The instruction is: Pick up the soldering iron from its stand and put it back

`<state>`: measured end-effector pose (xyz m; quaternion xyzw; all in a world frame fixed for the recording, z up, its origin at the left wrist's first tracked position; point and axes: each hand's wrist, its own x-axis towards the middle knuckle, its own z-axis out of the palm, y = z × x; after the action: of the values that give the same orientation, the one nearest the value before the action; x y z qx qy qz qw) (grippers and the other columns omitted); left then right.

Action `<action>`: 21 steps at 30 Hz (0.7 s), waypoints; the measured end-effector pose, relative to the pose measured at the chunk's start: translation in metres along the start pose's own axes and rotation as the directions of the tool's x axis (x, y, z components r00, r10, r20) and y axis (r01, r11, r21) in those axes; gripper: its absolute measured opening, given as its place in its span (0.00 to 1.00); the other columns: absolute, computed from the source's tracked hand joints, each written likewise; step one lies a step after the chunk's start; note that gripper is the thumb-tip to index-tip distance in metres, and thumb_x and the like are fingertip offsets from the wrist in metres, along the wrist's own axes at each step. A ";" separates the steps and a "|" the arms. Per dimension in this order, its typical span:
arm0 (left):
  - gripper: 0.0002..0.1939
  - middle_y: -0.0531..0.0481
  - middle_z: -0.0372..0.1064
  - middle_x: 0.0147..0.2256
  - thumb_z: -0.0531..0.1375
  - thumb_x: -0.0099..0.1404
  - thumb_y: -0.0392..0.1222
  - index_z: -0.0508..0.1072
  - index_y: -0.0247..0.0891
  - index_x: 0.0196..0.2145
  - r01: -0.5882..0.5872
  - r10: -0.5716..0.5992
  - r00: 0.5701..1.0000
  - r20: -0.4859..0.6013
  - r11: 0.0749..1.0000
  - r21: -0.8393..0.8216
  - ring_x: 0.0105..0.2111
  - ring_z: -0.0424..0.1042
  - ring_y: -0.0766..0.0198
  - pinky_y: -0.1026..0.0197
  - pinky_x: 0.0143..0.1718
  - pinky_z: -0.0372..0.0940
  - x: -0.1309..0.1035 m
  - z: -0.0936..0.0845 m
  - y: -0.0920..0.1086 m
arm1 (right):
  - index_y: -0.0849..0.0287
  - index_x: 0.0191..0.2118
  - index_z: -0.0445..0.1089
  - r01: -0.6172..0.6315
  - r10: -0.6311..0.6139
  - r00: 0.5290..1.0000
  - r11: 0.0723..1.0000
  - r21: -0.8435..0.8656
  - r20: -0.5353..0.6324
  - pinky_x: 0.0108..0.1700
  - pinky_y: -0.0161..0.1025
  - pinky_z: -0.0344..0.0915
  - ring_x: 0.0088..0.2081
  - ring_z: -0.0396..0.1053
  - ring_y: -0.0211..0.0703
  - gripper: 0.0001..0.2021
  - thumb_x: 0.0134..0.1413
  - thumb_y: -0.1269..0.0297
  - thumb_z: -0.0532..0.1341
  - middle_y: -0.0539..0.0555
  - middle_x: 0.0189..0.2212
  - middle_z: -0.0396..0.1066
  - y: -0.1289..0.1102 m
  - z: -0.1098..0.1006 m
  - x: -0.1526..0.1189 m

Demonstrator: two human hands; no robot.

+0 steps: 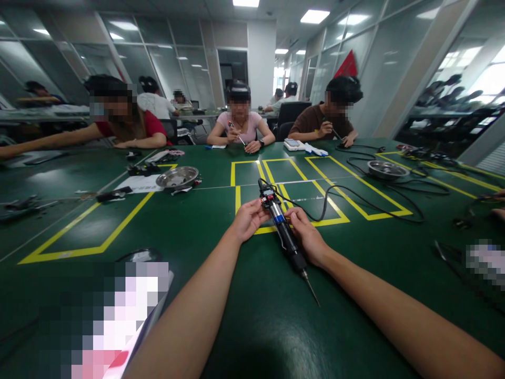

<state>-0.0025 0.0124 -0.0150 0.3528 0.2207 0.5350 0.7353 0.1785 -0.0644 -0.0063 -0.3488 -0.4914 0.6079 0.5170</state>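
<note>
Over green tabletop [252, 310], gripping electric screwdriver [284, 231] with both hands [248, 220] [310, 237]
Likely adjusting cord end [267, 193], probably needing a steady hold next

Bright ceiling panels [315, 16], daylight glare at right-hand windows [492, 71], soft sheen on green tabletop [260, 295], wide-angle stretching toward edges

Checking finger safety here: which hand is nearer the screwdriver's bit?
Right. The right hand is at the screwdriver's handle, nearer the bit; the left hand is at the opposite end, farther away.

One blue-banded screwdriver [286, 231], two metal bowls [177, 177] [389, 169]
</note>
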 end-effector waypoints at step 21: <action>0.10 0.36 0.74 0.43 0.59 0.64 0.35 0.71 0.29 0.43 -0.006 0.006 1.000 0.009 1.000 -0.018 0.43 0.75 0.55 0.48 0.50 0.66 0.000 0.000 0.000 | 0.55 0.39 0.62 -0.113 0.119 0.979 0.993 0.043 -0.168 0.26 0.36 0.68 0.25 0.71 0.40 0.14 0.54 0.52 0.62 0.48 0.27 0.71 0.000 0.004 0.001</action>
<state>-0.0029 0.0124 -0.0149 0.3491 0.2115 0.5377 0.7378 0.1744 -0.0641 -0.0050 -0.4187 -0.4141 0.6131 0.5266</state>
